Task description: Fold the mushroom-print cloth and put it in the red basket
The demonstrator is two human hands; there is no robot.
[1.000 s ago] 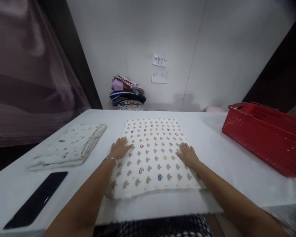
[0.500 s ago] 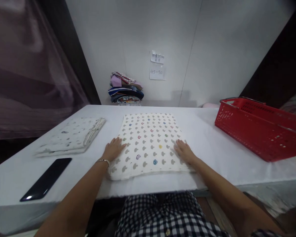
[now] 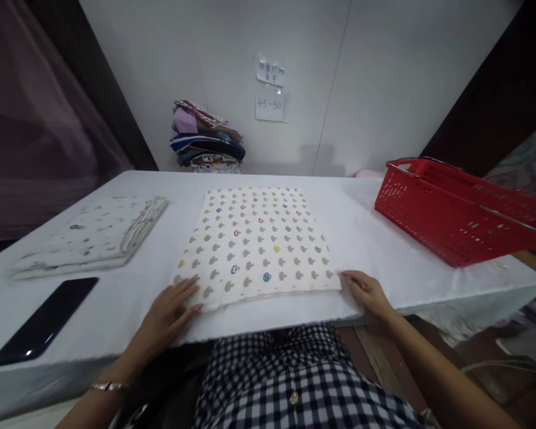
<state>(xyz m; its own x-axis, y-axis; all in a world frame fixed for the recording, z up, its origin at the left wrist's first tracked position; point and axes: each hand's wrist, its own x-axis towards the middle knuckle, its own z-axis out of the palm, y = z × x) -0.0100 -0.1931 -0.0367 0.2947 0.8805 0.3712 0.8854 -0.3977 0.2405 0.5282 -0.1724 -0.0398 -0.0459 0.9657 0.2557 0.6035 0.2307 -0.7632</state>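
Note:
A folded white cloth printed with grey and coloured mushrooms lies flat on the white-covered table, directly in front of me. My left hand rests on its near left corner. The fingers are stretched over the fabric, and the thumb stands apart by the front edge. Just beside the near right corner is my right hand, its fingers curled and held together. Nothing shows in it, and its fingertips come close to the cloth's edge.
At the left lies another folded patterned cloth, with a dark phone-like slab nearer me. A red plastic basket stands at the right. Several folded fabrics are stacked behind the table, beside paper notes on the wall.
Both hands have slid from the cloth's sides back towards its near corners. The right hand has come off the top, its fingers now curled. My view has tilted down and shifted right.

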